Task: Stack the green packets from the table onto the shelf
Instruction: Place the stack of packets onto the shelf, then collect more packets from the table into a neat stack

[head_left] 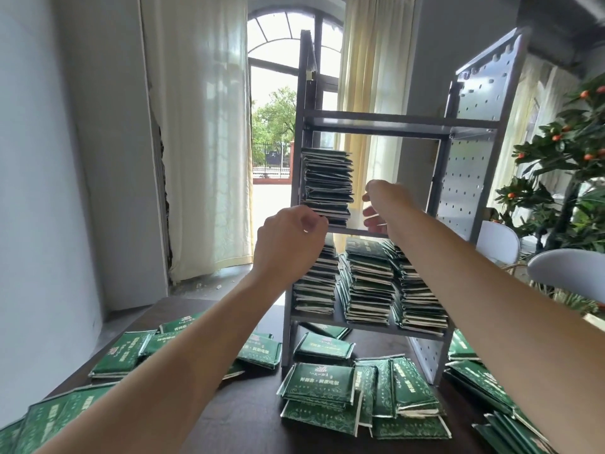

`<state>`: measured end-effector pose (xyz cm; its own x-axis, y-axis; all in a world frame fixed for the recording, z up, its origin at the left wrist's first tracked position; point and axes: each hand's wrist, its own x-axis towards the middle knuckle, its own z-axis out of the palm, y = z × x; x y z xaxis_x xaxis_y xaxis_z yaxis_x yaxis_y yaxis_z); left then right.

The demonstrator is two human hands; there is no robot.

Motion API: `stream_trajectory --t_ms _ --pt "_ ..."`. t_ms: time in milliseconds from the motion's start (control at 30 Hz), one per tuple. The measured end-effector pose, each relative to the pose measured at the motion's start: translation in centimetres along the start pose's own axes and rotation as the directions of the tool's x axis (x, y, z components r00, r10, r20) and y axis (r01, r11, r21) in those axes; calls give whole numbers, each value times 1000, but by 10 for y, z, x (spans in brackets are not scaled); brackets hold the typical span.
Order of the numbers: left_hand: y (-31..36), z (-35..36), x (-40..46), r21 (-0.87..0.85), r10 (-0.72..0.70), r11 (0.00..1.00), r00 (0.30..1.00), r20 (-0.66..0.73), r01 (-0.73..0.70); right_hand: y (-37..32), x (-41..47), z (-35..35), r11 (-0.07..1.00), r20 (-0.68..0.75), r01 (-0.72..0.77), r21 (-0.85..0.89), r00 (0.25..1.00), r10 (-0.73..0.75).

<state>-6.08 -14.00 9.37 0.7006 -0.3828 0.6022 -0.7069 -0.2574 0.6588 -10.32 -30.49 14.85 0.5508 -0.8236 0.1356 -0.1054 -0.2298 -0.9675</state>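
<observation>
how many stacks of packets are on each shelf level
Upper level: 1 stack
Lower level: 3 stacks, left, middle, right
Total: 4 stacks on the shelf
Both hands, left and right, are up at the upper stack.

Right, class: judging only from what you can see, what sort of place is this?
Probably a room in a house or small shop, not a warehouse: a tall arched window with pale curtains, a potted fruiting plant, and a small metal shelf standing on a table.
</observation>
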Motion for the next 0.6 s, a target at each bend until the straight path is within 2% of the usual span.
stream_trajectory --t_ms 133,300,467,600 --pt "0 6 -15 39 12 999 995 95 -16 22 -21 -10 987 -53 122 -108 990 -128" --pt "-6 25 -45 96 14 995 977 214 -35 67 -61 -21 964 54 208 -166 978 -202" --pt "-33 54 -89 232 -1 969 936 351 -86 146 -96 -27 966 200 134 -221 976 -90" --pt "-62 78 -119 321 -50 942 902 429 -101 208 -106 -25 892 245 96 -441 969 16"
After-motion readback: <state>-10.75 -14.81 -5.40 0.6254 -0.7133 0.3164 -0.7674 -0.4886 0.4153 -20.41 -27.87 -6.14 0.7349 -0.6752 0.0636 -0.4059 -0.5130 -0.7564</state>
